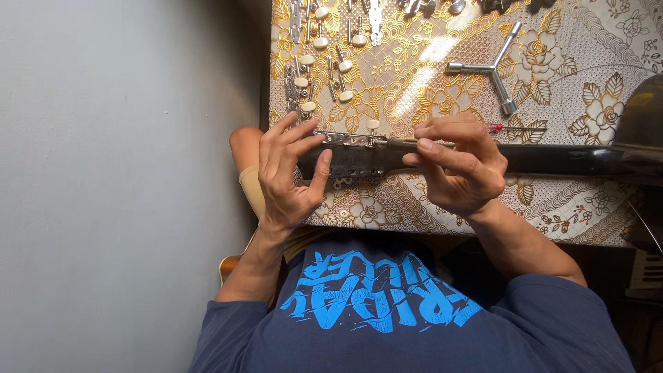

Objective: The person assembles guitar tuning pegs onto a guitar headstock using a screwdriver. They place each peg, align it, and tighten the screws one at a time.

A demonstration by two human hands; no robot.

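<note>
Both hands grip a black guitar headstock (pixel 349 160): left hand (pixel 286 173) at its end, right hand (pixel 459 166) pinching the neck.

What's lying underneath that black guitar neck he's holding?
Under the guitar neck lies the gold floral tablecloth. White tuner knobs peek out below the headstock; both hands hide the rest.

A silver three-armed metal socket wrench (pixel 492 68) is lying well above and to the right of the grip, on a gold and white floral tablecloth (pixel 414 83). Loose silver tuning pegs with cream knobs (pixel 324 62) are lying scattered above the grip, towards its left. A thin red-tipped metal pin (pixel 514 128) is resting just right of the grip. A plain grey wall (pixel 117 173) is filling the far left.
</note>
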